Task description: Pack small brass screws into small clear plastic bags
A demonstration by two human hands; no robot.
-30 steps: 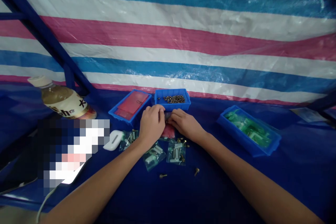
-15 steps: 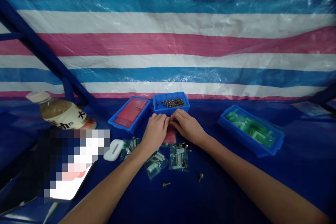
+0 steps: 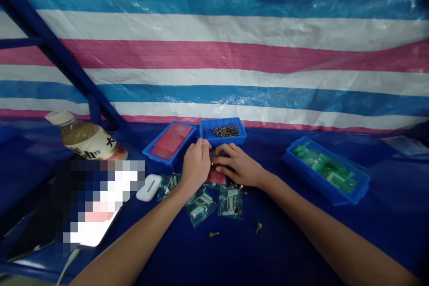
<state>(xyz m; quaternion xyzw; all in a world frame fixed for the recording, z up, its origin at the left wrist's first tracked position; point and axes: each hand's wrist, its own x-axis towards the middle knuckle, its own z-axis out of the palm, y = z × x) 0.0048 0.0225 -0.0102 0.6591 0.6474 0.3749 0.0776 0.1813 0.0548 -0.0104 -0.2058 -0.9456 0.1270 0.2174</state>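
Note:
My left hand (image 3: 197,163) is closed, its fingers pressed together at the upper edge of a small red plastic bag (image 3: 217,177). What it grips is hidden behind the fingers. Facing it, my right hand (image 3: 237,166) has its fingers curved and apart over the same bag. A tiny brass glint shows between the two hands, too small to name. Nearer to me lie clear bags of screws and pale plugs: one left (image 3: 170,184), one in the middle (image 3: 201,205), one right (image 3: 230,202). Loose brass screws rest in front, one left (image 3: 213,234) and one right (image 3: 258,227).
Behind my hands are a blue bin of screws (image 3: 225,132) and a blue bin of red bags (image 3: 170,140). A blue bin of green bags (image 3: 326,167) stands right. To the left are a white case (image 3: 148,187), a bottle (image 3: 89,138) and a phone with a cable (image 3: 90,232).
My right hand's fingers have spread and drawn slightly away from my left hand, which stays closed. The whole view has shifted a little.

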